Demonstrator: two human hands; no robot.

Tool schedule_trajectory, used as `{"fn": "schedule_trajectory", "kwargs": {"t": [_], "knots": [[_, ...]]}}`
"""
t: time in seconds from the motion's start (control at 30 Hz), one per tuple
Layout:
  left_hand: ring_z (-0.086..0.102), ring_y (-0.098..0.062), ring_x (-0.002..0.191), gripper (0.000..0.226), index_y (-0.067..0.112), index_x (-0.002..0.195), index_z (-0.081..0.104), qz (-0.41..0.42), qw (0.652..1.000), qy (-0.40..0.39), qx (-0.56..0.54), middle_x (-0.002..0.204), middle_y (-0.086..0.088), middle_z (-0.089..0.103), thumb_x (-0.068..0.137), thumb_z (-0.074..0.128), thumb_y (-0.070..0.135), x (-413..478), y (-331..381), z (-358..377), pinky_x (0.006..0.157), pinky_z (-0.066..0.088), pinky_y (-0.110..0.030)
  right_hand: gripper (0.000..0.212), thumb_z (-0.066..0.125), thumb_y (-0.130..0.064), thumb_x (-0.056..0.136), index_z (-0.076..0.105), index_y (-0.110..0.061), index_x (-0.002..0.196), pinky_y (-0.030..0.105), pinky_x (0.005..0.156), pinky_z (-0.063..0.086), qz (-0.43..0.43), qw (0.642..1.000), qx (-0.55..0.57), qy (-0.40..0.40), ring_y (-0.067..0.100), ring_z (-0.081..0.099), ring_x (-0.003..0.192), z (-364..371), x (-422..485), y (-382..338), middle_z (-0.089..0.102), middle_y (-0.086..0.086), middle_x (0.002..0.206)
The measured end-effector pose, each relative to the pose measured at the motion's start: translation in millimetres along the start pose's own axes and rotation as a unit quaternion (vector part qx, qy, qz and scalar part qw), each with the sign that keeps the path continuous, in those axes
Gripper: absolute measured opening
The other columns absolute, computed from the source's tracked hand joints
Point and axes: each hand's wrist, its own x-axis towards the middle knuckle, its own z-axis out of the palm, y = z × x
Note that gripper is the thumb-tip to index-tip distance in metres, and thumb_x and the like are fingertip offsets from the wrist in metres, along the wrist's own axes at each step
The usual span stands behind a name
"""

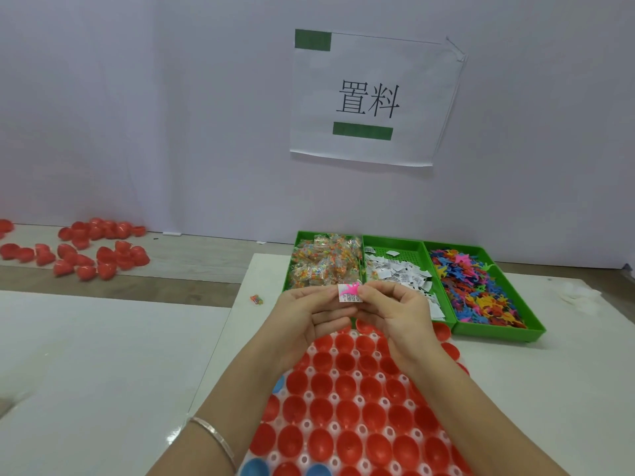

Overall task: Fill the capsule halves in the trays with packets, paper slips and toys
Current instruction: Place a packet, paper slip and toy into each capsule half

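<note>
A white holder tray (357,431) in front of me carries many red capsule halves (347,386), with a few blue ones at its left edge. Above its far end my left hand (309,314) and my right hand (395,310) meet. Together they pinch a white printed paper slip (350,297) with a pink toy (350,288) lying on it. Behind the hands stand three green bins: packets of coloured beads (326,262), paper slips (402,273), and coloured flat toys (477,286).
Loose red capsule halves (86,252) lie scattered on the wooden surface at the left. One small bead packet (256,299) lies on the white board left of the bins. A paper sign (371,97) hangs on the white wall behind.
</note>
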Motion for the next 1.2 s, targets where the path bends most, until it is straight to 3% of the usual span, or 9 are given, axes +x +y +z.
{"fn": "schedule_trajectory", "kwargs": {"t": [0.13, 0.27, 0.37, 0.5, 0.63, 0.73, 0.87, 1.03, 1.2], "knots": [[0.074, -0.025, 0.085, 0.018, 0.005, 0.101, 0.073, 0.056, 0.989, 0.070, 0.116, 0.092, -0.013, 0.075, 0.092, 0.063, 0.017, -3.3, 9.7, -23.2, 0.062, 0.058, -0.024, 0.019, 0.071, -0.003, 0.082, 0.069, -0.004, 0.101, 0.023, 0.062, 0.057, 0.035, 0.996, -0.060, -0.057, 0.019, 0.072, 0.072, 16.5, 10.2, 3.2, 0.074, 0.015, 0.087], [0.071, -0.005, 0.077, 0.019, 0.027, 0.088, 0.074, 0.171, 0.938, 0.198, 0.226, 0.084, 0.008, 0.076, 0.086, 0.069, 0.008, -5.3, 16.6, -59.2, 0.061, 0.053, -0.017, 0.015, 0.069, -0.001, 0.085, 0.075, -0.015, 0.082, 0.027, 0.065, 0.060, -0.001, 0.984, -0.153, -0.093, 0.015, 0.068, 0.065, 34.6, 23.8, 11.9, 0.073, 0.008, 0.078], [0.067, -0.001, 0.087, 0.025, 0.035, 0.088, 0.071, 0.159, 0.916, 0.235, 0.282, 0.093, 0.013, 0.073, 0.082, 0.075, 0.011, -5.9, 9.3, -82.6, 0.068, 0.049, -0.012, 0.020, 0.070, -0.006, 0.085, 0.074, -0.025, 0.077, 0.023, 0.067, 0.057, -0.076, 0.942, -0.311, -0.101, 0.009, 0.066, 0.066, 45.6, 36.6, 23.6, 0.072, -0.003, 0.073], [0.063, -0.006, 0.103, 0.030, 0.032, 0.100, 0.071, 0.089, 0.924, 0.184, 0.322, 0.109, 0.014, 0.067, 0.077, 0.079, 0.014, -0.8, -12.2, -96.0, 0.082, 0.052, -0.022, 0.011, 0.070, -0.014, 0.085, 0.075, -0.024, 0.086, 0.006, 0.067, 0.045, -0.132, 0.884, -0.428, -0.134, -0.006, 0.062, 0.073, 55.1, 47.3, 40.1, 0.067, -0.017, 0.077], [0.066, -0.013, 0.105, 0.033, 0.023, 0.110, 0.070, 0.077, 0.936, 0.147, 0.310, 0.108, 0.003, 0.071, 0.080, 0.076, 0.009, 5.3, -23.8, -95.9, 0.095, 0.054, -0.037, 0.010, 0.068, -0.015, 0.086, 0.075, -0.021, 0.091, 0.010, 0.074, 0.046, -0.145, 0.858, -0.468, -0.153, -0.001, 0.063, 0.080, 57.2, 50.1, 49.0, 0.067, -0.015, 0.082], [0.068, -0.010, 0.100, 0.034, 0.019, 0.109, 0.071, 0.102, 0.937, 0.160, 0.294, 0.103, 0.004, 0.073, 0.077, 0.079, 0.010, 7.1, -28.5, -98.2, 0.092, 0.055, -0.033, 0.010, 0.068, -0.015, 0.086, 0.075, -0.021, 0.091, 0.010, 0.075, 0.047, -0.150, 0.845, -0.481, -0.180, -0.003, 0.063, 0.079, 54.5, 51.3, 49.2, 0.066, -0.017, 0.080], [0.070, -0.005, 0.090, 0.026, 0.024, 0.094, 0.074, 0.121, 0.939, 0.164, 0.278, 0.090, 0.008, 0.076, 0.075, 0.080, 0.007, 5.6, -35.3, -102.6, 0.083, 0.056, -0.024, 0.011, 0.067, -0.014, 0.086, 0.074, -0.020, 0.093, 0.008, 0.072, 0.044, -0.160, 0.799, -0.530, -0.237, -0.005, 0.059, 0.076, 53.8, 54.5, 43.5, 0.063, -0.018, 0.079], [0.070, -0.006, 0.090, 0.027, 0.020, 0.098, 0.073, 0.134, 0.936, 0.176, 0.272, 0.092, 0.005, 0.075, 0.075, 0.080, 0.007, 6.3, -40.4, -105.7, 0.083, 0.055, -0.022, 0.015, 0.064, -0.015, 0.086, 0.072, -0.018, 0.098, 0.024, 0.077, 0.051, -0.156, 0.711, -0.612, -0.309, 0.008, 0.062, 0.082, 67.8, 58.7, 29.6, 0.066, -0.008, 0.086], [0.069, -0.003, 0.089, 0.025, 0.025, 0.096, 0.074, 0.144, 0.933, 0.166, 0.284, 0.091, 0.011, 0.075, 0.078, 0.078, 0.008, 6.0, -41.1, -107.2, 0.083, 0.055, -0.022, 0.014, 0.064, -0.020, 0.088, 0.071, -0.020, 0.100, 0.021, 0.069, 0.045, -0.164, 0.634, -0.674, -0.343, 0.006, 0.054, 0.076, 80.6, 61.2, 23.8, 0.055, -0.011, 0.079]]}}
